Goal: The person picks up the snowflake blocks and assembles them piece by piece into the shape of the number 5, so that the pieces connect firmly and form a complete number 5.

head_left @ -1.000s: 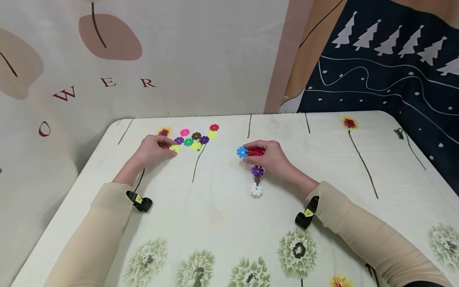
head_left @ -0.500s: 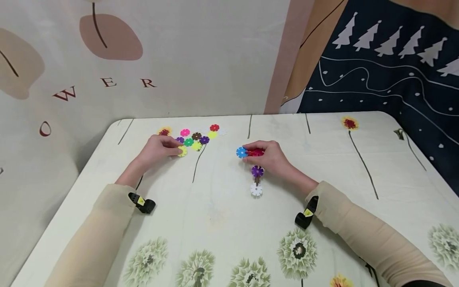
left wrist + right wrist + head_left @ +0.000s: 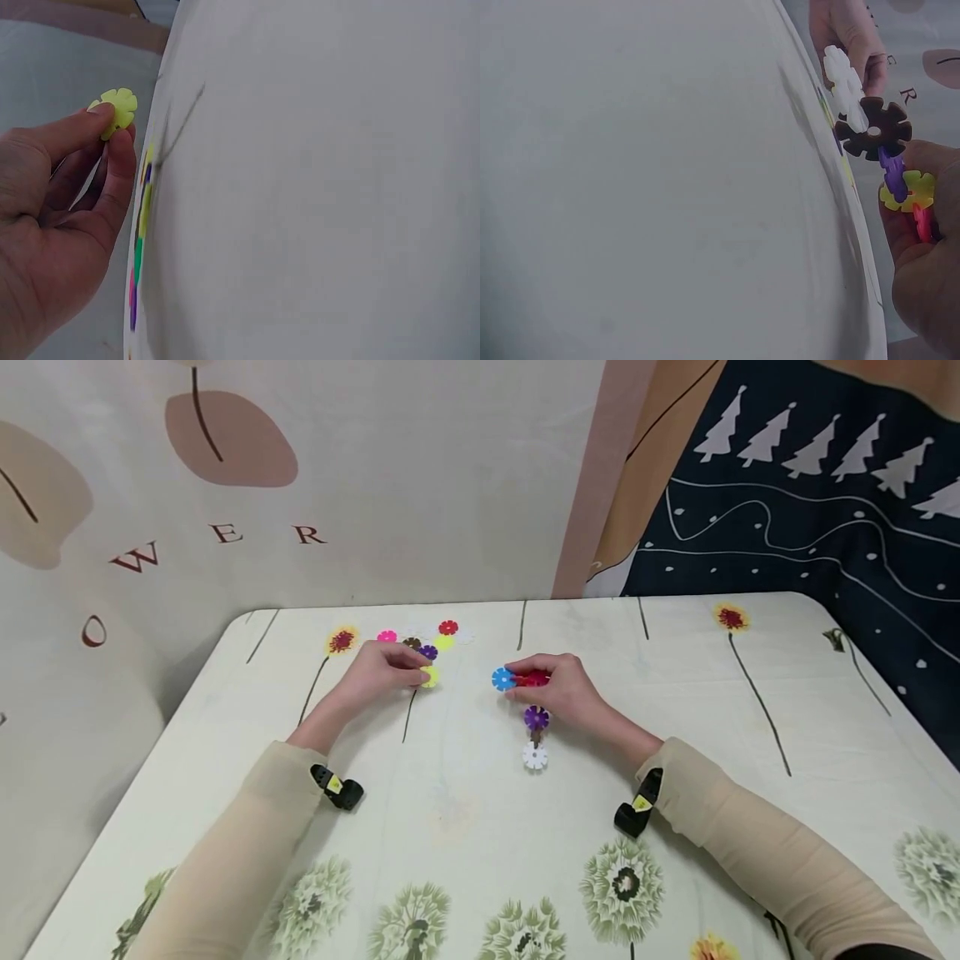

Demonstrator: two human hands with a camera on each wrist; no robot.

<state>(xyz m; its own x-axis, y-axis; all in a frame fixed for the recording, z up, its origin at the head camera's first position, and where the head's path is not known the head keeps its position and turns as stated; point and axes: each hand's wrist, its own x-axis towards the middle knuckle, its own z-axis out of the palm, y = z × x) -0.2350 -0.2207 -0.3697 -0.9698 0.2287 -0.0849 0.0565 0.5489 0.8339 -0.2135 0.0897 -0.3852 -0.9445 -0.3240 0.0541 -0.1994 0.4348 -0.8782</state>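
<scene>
My left hand pinches a yellow notched snowflake disc between thumb and fingers. In the left wrist view this disc is lifted off the tabletop. To its right, my right hand grips a chain of interlocked snowflake discs. A blue disc sticks out at the chain's left, with a red disc partly under the fingers. Below hang a purple disc and a white disc. The right wrist view shows a brown disc and a yellow disc in the same chain.
Loose discs lie at the back of the table, among them a pink disc, a red disc and a purple disc. The left hand covers some of them. A flower-printed cloth covers the table; a printed curtain hangs behind.
My left hand has carried the yellow disc rightward, past the loose discs and closer to the chain. My right hand has stayed nearly still, drifting very slightly left.
</scene>
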